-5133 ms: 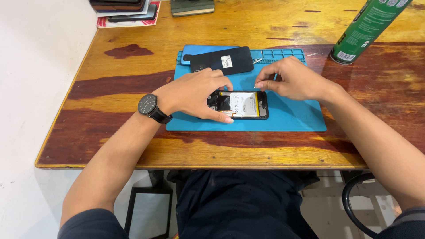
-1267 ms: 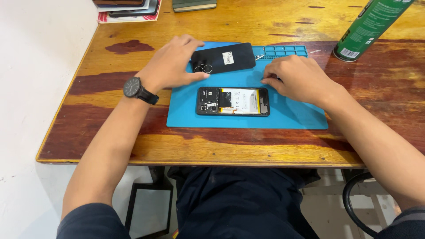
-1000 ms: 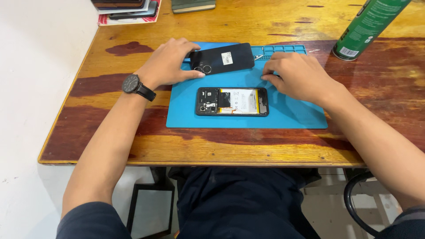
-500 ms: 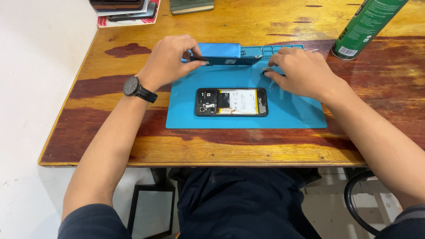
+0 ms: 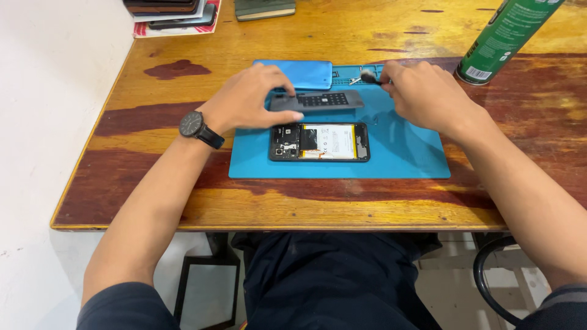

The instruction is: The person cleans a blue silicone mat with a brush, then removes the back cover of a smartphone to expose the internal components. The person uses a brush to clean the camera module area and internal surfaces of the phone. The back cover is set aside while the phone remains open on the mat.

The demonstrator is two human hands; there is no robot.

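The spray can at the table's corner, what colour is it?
The spray can is green, seen in the head view.

This looks like a small phone repair spot. A blue work mat (image 5: pixel 403 159) lies on a worn wooden table (image 5: pixel 379 208). An opened phone (image 5: pixel 320 142) shows its insides. A green spray can (image 5: pixel 504 36) stands nearby, and maybe more phones (image 5: pixel 171 9) are stacked at the back.

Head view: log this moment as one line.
left hand on dark inner cover | right hand holds small brush | opened phone on blue mat
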